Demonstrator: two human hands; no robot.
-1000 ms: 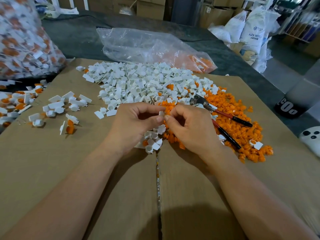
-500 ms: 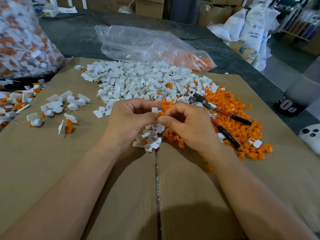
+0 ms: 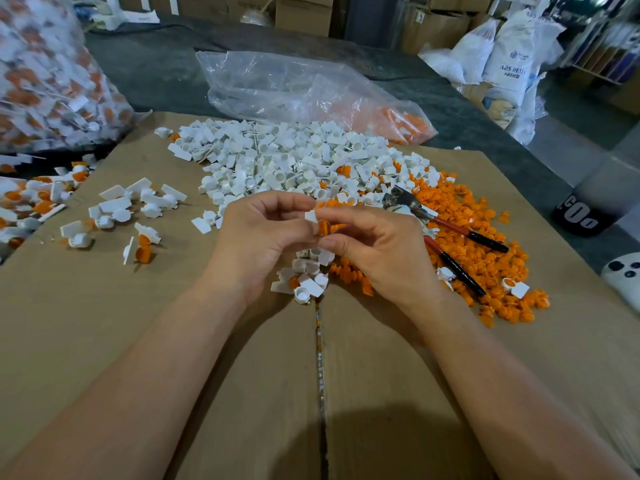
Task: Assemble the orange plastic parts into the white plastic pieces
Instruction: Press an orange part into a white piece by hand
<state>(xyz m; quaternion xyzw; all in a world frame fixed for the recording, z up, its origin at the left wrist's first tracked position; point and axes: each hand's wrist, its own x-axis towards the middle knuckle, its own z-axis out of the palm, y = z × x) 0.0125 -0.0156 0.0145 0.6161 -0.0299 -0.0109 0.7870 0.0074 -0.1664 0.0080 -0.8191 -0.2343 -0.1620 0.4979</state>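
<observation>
Left hand (image 3: pixel 263 237) pinches piece (image 3: pixel 310 216), right hand (image 3: pixel 381 251) orange part (image 3: pixel 323 227).

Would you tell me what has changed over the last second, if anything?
The right hand has brought a small orange plastic part in its grip against the white plastic piece pinched by the left hand. The white heap, orange heap and red-handled pliers stayed put.

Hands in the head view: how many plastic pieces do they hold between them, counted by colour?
white piece, pinched by the left hand: 1
orange part, pinched by the right hand: 1
Total: 2
</observation>
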